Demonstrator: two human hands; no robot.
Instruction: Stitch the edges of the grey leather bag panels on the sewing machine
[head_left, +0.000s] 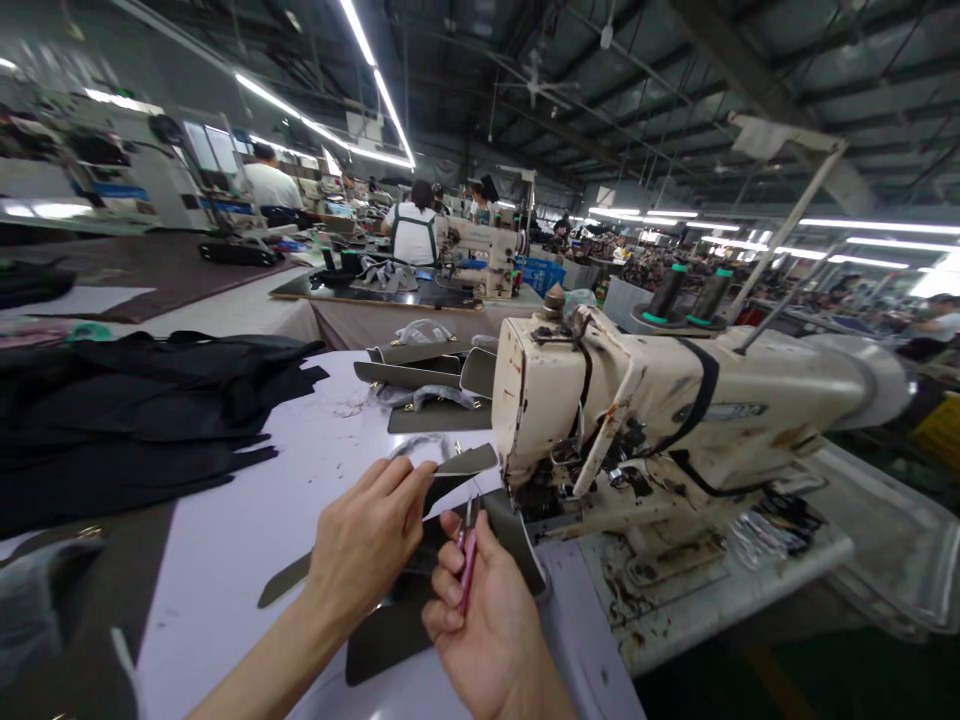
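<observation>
My left hand (367,530) is closed, its fingers and thumb pinching the edge of an olive-grey panel piece (465,462) in front of the sewing machine (555,400). Just to the right, my right hand (480,610) is palm up and wrapped around pink-handled thread snips (469,570). Their metal blades point up toward the panel's edge, near the machine's needle area. Beneath both hands lies more of the olive-grey panel work (390,630), partly hidden by them.
Behind the hands, several olive-grey pieces with plastic-wrapped handles (427,385) are piled on the white tabletop (217,580). Black cut material (135,410) covers the left side. Thread cones (666,293) stand behind the machine. Farther back, a person (412,230) sits at another sewing machine (487,250).
</observation>
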